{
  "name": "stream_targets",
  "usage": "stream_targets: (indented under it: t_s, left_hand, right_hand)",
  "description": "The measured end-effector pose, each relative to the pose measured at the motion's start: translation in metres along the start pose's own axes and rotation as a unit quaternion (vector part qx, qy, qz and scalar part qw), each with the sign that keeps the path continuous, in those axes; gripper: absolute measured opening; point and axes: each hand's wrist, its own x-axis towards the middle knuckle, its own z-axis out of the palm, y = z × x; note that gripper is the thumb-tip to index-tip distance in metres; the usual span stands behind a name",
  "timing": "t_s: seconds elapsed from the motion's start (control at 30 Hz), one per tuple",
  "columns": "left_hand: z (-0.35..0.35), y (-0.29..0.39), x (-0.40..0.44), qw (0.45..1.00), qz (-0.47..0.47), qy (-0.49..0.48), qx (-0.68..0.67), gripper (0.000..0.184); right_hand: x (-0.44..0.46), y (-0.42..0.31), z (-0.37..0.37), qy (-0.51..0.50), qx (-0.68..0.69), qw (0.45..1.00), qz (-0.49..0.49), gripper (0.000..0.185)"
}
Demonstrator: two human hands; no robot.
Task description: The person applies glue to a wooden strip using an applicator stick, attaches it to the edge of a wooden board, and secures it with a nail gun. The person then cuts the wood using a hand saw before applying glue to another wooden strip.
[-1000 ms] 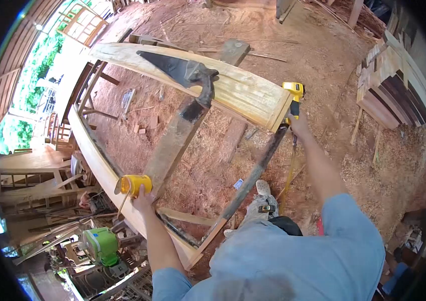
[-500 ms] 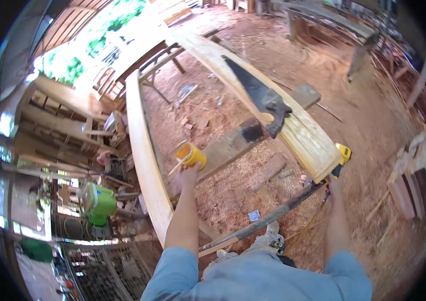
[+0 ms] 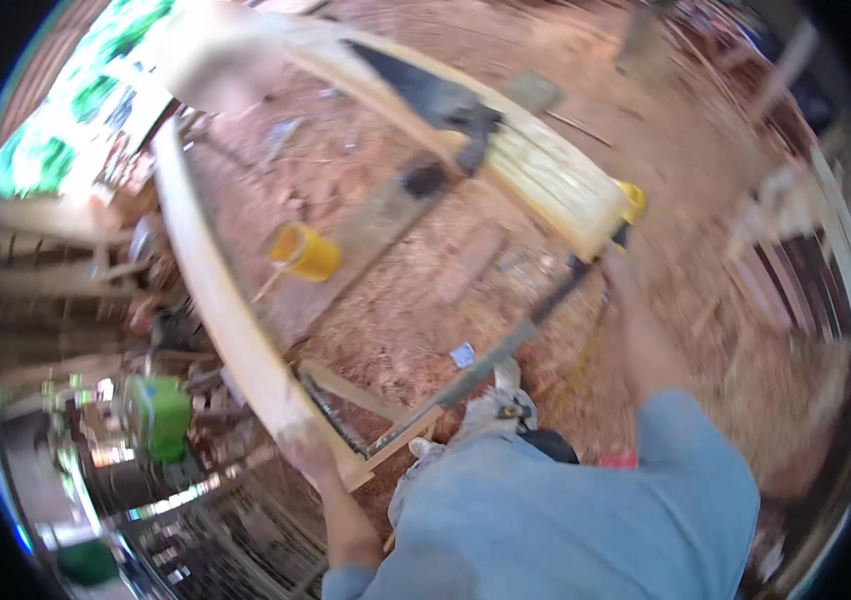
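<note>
My right hand point(image 3: 619, 270) is closed around the handle of a yellow and black power tool point(image 3: 631, 206), at the near end of a pale curved board point(image 3: 555, 190). On that board lies a handsaw point(image 3: 410, 88) with a dark blade. My left hand point(image 3: 307, 450) rests at the near end of another long pale board point(image 3: 215, 290); its fingers are blurred. Between the two boards, a yellow container point(image 3: 311, 252) with a stick in it stands on a rough plank point(image 3: 355, 245).
A dark-edged crosspiece point(image 3: 505, 345) joins the boards near my legs. Stacked curved wood point(image 3: 795, 280) stands at the right. A green machine point(image 3: 160, 415) and racks are at the left. Wood shavings cover the ground.
The yellow container has left my left hand and stands on the plank. My left hand has moved back onto the near end of the left board. The view has shifted.
</note>
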Motion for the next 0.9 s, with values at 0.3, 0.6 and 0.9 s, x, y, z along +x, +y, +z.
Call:
stream_targets:
  t_s: [0.3, 0.6, 0.9]
  left_hand:
    - [-0.028, -0.068, -0.021, 0.985, -0.167, -0.043, -0.021, 0.061]
    - [-0.058, -0.053, -0.016, 0.944, -0.262, -0.174, -0.101, 0.073]
    - [-0.015, -0.104, -0.028, 0.902, -0.251, -0.214, -0.278, 0.064]
  right_hand:
    - [0.012, -0.03, -0.028, -0.039, -0.126, 0.99, 0.05, 0.065]
    - [0.019, -0.02, -0.037, -0.028, -0.166, 0.985, 0.038, 0.066]
    - [-0.169, 0.059, -0.044, -0.093, -0.05, 0.991, 0.081, 0.057]
